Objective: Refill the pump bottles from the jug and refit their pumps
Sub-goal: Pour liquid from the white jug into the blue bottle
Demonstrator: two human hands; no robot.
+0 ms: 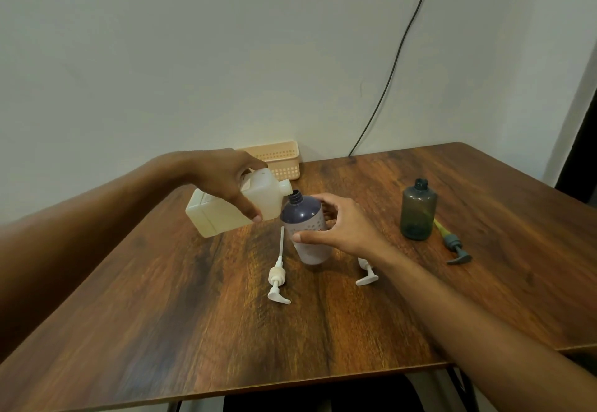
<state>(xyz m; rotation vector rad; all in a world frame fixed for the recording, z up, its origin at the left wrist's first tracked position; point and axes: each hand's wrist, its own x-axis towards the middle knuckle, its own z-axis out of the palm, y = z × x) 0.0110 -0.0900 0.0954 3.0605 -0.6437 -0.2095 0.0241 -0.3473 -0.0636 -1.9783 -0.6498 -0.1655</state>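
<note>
Left hand (pixel 226 185) wraps the white jug (pixel 219 214) near its top, spout tipped at the purple bottle (pixel 308 243) mouth | right hand (pixel 342 227) curls round that bottle's middle, on the wooden table (pixel 290 331) | jug likely heavy, smooth: grip near top | bottle likely light, tippy: hold its middle

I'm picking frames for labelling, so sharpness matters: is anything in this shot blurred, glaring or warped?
Head view: the purple bottle and jug read fairly sharp; the near table edge is smeared; small highlights sit on the bottle's shoulder; the wide lens splays the table edges and tilts the right wall corner.
</note>
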